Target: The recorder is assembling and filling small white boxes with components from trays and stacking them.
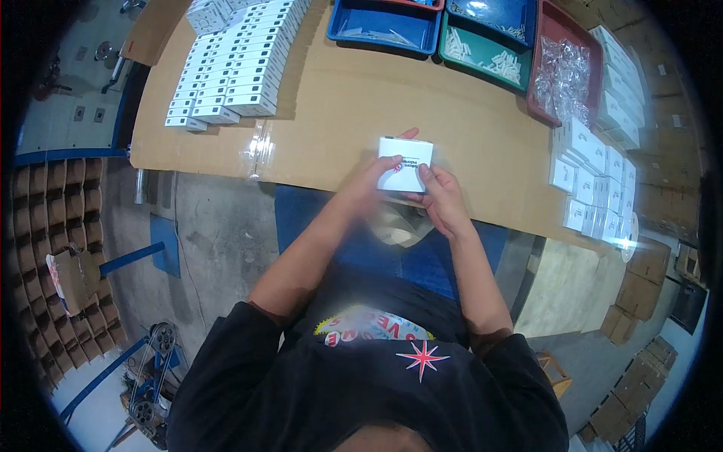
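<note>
A small white cardboard box [407,179] with dark and red print is held between both hands over the table's near edge. My left hand [374,175] grips its left side, the thumb lying on the top face and a fingertip showing past the far edge. From the right, my right hand [446,197] closes on the box, its thumb on the near right corner and its other fingers partly hidden beneath. The box looks closed.
Rows of stacked white boxes [233,68] stand at the table's far left, and more white boxes [591,169] at the right. Blue [384,44], green [471,68] and red [546,109] trays at the back hold small white parts and clear plastic packets. Brown cardboard covers the table [331,113].
</note>
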{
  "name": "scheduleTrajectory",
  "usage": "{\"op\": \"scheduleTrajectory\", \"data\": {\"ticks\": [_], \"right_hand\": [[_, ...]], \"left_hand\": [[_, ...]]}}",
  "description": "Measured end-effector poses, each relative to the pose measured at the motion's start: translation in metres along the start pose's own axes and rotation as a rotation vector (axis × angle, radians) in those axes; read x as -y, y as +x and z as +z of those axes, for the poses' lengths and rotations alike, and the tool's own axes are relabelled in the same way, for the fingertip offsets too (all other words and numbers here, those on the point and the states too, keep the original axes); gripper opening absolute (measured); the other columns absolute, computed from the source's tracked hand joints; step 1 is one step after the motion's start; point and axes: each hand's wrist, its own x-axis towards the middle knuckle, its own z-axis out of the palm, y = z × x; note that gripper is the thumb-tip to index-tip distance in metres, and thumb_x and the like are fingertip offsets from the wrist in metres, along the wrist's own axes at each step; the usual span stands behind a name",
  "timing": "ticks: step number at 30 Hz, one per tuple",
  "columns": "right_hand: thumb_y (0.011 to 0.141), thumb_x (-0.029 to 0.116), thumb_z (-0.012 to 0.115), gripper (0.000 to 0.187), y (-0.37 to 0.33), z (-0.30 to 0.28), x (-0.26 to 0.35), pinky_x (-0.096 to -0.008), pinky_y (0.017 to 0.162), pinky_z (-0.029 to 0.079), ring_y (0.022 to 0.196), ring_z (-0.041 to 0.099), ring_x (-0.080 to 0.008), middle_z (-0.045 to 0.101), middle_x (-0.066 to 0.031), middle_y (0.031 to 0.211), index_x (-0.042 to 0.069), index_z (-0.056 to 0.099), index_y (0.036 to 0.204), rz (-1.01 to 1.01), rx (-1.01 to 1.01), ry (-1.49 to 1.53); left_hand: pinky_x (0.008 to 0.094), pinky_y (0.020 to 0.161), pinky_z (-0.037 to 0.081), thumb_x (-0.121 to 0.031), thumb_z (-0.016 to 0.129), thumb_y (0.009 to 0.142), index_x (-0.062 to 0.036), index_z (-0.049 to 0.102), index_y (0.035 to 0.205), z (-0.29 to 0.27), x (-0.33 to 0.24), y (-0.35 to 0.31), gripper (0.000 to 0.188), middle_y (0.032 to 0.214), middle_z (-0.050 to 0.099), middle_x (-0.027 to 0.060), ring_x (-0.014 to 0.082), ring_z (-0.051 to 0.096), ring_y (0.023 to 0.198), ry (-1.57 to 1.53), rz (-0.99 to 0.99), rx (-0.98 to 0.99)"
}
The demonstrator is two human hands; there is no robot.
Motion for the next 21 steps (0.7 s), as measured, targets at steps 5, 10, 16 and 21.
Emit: {"op": "scheduleTrajectory", "data": {"ticks": [5, 10, 16, 21], "right_hand": [[0.106, 0.027, 0.059, 0.033, 0.002, -0.007, -0.009, -0.0296, 0.081, 0.056, 0.100, 0.067, -0.0127, 0.069, -0.0042, 0.115, 0.003, 0.063, 0.128, -0.072, 0.014, -0.027], [0.106, 0.027, 0.059, 0.031, 0.002, 0.001, -0.011, -0.0274, 0.080, 0.055, 0.096, 0.066, -0.0112, 0.070, -0.0034, 0.112, 0.004, 0.064, 0.127, -0.140, -0.017, -0.029], [0.105, 0.027, 0.061, 0.033, 0.000, 0.002, -0.009, -0.0288, 0.084, 0.055, 0.097, 0.065, -0.0103, 0.070, -0.0042, 0.109, 0.002, 0.064, 0.126, -0.138, -0.055, -0.181], [0.105, 0.024, 0.062, 0.033, -0.003, -0.002, -0.004, -0.0284, 0.084, 0.055, 0.098, 0.065, -0.0116, 0.070, -0.0052, 0.110, 0.000, 0.063, 0.127, -0.195, -0.043, -0.282]], "left_hand": [[0.0352, 0.102, 0.052, -0.019, 0.056, 0.098, -0.0095, 0.039, 0.158, 0.001, -0.002, -0.003, 0.063, 0.140, 0.058, 0.0133, 0.0235, 0.063, 0.120, 0.037, -0.048, -0.004], [0.0329, 0.096, 0.053, -0.029, 0.059, 0.101, -0.0076, 0.051, 0.150, 0.000, 0.004, -0.003, 0.054, 0.128, 0.066, 0.0102, 0.0188, 0.066, 0.110, 0.173, 0.105, -0.073], [0.0337, 0.100, 0.051, -0.037, 0.057, 0.105, 0.0015, 0.053, 0.145, -0.003, 0.005, -0.006, 0.055, 0.126, 0.067, 0.0123, 0.0191, 0.065, 0.114, 0.223, 0.084, -0.146], [0.0320, 0.100, 0.051, -0.036, 0.057, 0.106, 0.0015, 0.056, 0.142, -0.002, 0.003, -0.006, 0.052, 0.126, 0.068, 0.0105, 0.0172, 0.065, 0.114, 0.328, 0.096, -0.134]]}}
